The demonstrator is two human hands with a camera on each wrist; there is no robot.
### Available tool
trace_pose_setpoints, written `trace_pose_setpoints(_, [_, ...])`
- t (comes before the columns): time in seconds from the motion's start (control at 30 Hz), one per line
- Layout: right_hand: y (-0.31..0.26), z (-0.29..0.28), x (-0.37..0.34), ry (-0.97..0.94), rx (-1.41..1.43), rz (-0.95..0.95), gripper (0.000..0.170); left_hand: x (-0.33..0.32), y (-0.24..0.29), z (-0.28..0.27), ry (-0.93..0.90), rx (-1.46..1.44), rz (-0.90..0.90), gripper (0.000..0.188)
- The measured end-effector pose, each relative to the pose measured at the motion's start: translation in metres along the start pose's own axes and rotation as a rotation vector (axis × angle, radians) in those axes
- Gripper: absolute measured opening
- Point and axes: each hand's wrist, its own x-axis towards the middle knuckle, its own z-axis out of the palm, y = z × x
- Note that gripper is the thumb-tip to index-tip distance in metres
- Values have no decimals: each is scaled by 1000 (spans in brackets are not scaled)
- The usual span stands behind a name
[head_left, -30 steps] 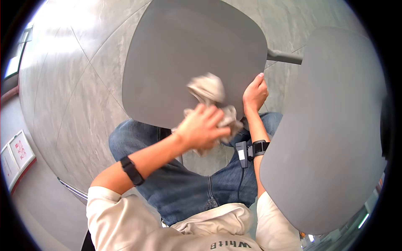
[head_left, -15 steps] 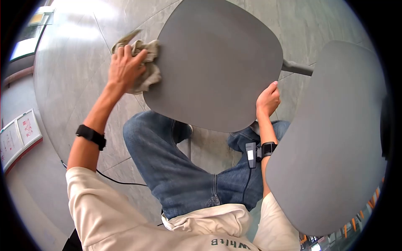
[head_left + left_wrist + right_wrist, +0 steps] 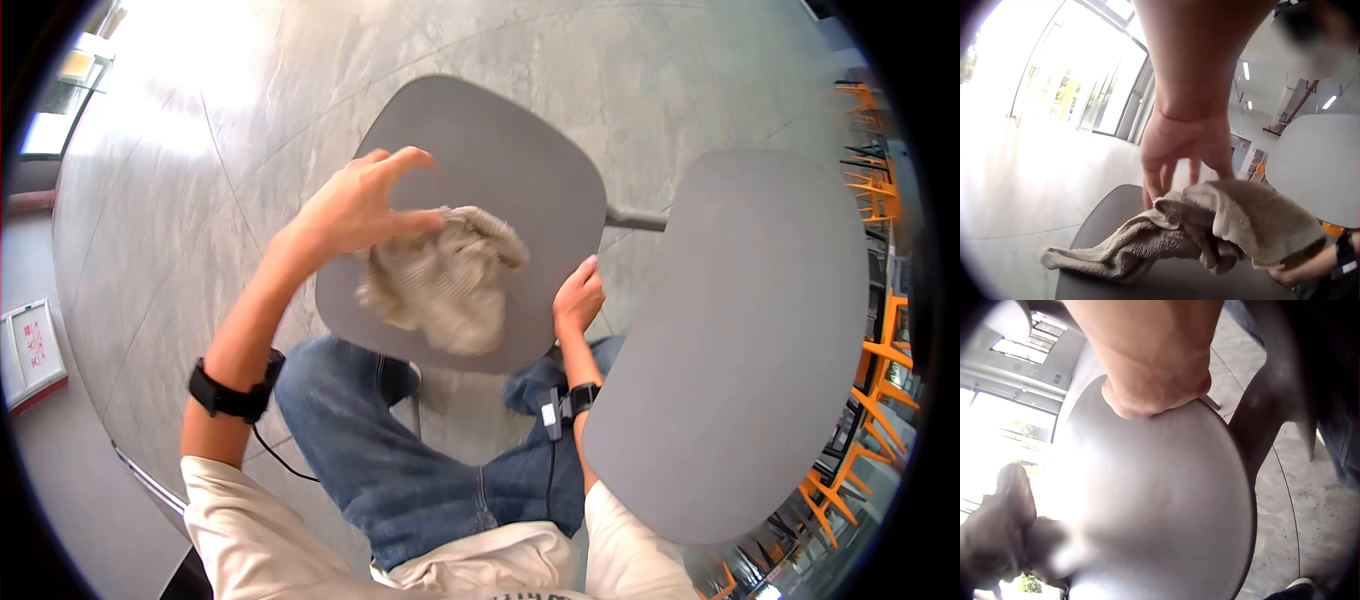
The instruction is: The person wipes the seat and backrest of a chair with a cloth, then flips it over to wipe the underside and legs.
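Observation:
A crumpled beige cloth [image 3: 455,285] is over the grey chair seat [image 3: 480,140], blurred along its lower part. My left hand [image 3: 355,205] is at the cloth's upper left, fingers spread wide and the thumb across its edge. From the left wrist, the left hand [image 3: 1188,144] reaches down behind the bunched cloth [image 3: 1204,231], which hangs in folds over the seat. At the seat's right edge, my right hand [image 3: 580,298] grips the rim. The right wrist view shows that hand [image 3: 1157,394] curled over the seat edge, its fingertips hidden beneath.
The chair's large grey backrest [image 3: 740,340] rises at the right, over my right forearm, joined by a grey bar [image 3: 637,218]. My knees in jeans [image 3: 335,400] are below the seat. Orange chairs [image 3: 875,400] stand far right. A framed sign [image 3: 35,350] is at left.
The left hand went from the seat's near side to its left edge, then back over the seat with the cloth, and its fingers have spread. The right hand keeps its grip on the rim.

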Motion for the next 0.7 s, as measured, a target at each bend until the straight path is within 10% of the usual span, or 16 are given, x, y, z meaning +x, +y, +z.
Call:
trace_pose_setpoints(0.07, [0, 2, 2, 19, 14, -24, 55, 17, -20, 26, 365, 133, -56, 62])
trace_pose_setpoints(0.3, [5, 3, 3, 37, -8, -62, 52, 10, 53, 104, 91, 114, -393, 84])
trace_pose_setpoints(0.5, [18, 14, 5, 62, 5, -88, 50, 21, 55, 164, 567, 157, -172, 69])
trace_pose_setpoints(0.7, [13, 10, 4, 39, -15, -52, 51, 57, 61, 81, 107, -788, -287, 53])
